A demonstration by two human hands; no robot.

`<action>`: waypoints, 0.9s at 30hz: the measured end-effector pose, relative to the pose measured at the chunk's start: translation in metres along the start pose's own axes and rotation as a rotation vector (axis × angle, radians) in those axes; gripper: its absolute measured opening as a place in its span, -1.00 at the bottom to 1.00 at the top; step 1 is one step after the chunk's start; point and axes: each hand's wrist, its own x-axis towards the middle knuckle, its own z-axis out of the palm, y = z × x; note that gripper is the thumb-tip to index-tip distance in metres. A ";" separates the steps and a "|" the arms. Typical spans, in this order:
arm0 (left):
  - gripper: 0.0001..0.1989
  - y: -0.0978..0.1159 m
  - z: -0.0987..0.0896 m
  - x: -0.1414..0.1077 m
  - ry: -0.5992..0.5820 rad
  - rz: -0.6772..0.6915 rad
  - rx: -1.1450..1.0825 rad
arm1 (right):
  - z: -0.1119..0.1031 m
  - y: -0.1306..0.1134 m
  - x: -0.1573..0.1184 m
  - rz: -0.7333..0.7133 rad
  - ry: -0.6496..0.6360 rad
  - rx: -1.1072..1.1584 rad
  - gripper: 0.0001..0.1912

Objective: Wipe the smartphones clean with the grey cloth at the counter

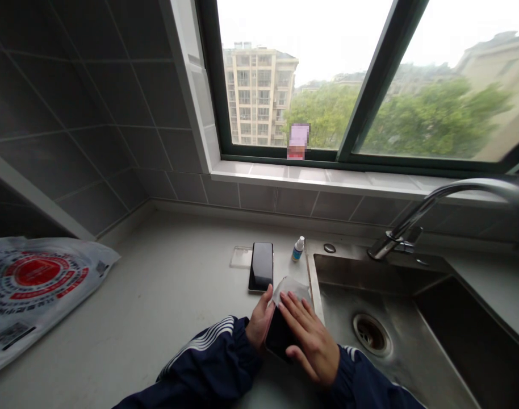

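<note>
My left hand (pixel 259 318) grips the edges of a black smartphone (pixel 278 335), holding it screen up just above the counter. My right hand (pixel 306 341) lies flat over the phone's face, pressing a white wipe (pixel 292 289) against its upper end. Beyond my hands, a second smartphone (pixel 262 267) with a dark screen lies on the counter. A clear phone case (pixel 241 257) rests to its left. A small spray bottle with a white cap (pixel 298 250) stands to its right.
The pale countertop (pixel 157 301) runs left to a printed plastic bag (pixel 38 284). To the right is a stainless steel sink (pixel 348 272) with a drain and a second basin, under a curved chrome faucet (pixel 430 213). A window (pixel 285 85) lies ahead.
</note>
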 end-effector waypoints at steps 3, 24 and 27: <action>-0.30 -0.009 0.000 0.001 -0.015 0.074 0.010 | 0.001 0.010 0.000 0.088 0.068 -0.032 -0.27; 0.01 -0.001 -0.013 -0.001 0.330 -0.092 -0.177 | -0.001 -0.033 0.000 -0.101 -0.058 0.050 -0.17; -0.03 0.004 -0.003 -0.002 0.353 -0.030 -0.194 | -0.001 -0.032 0.000 -0.129 -0.078 0.058 -0.18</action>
